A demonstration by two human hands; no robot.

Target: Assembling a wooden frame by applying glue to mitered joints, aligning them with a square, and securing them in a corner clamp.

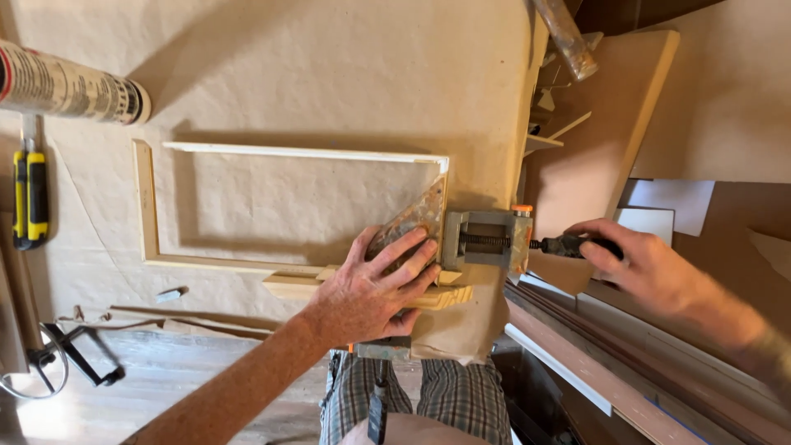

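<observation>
A pale wooden frame [150,206] lies flat on the paper-covered bench [329,74]. Its near right corner sits in a grey metal corner clamp [486,239] with a worn triangular plate [412,218]. My left hand [371,292] presses flat on that plate and on the frame corner, fingers spread. My right hand [643,268] grips the clamp's dark screw handle [568,245], which sticks out past the bench edge. Pale moulding pieces [445,297] lie under the left hand's fingertips.
A caulk tube [70,86] in its gun lies at the far left, with a yellow-and-black handled tool [30,198] below it. Boards and trim strips [610,371] stack to the right of the bench. A hammer head [568,41] pokes in at the top.
</observation>
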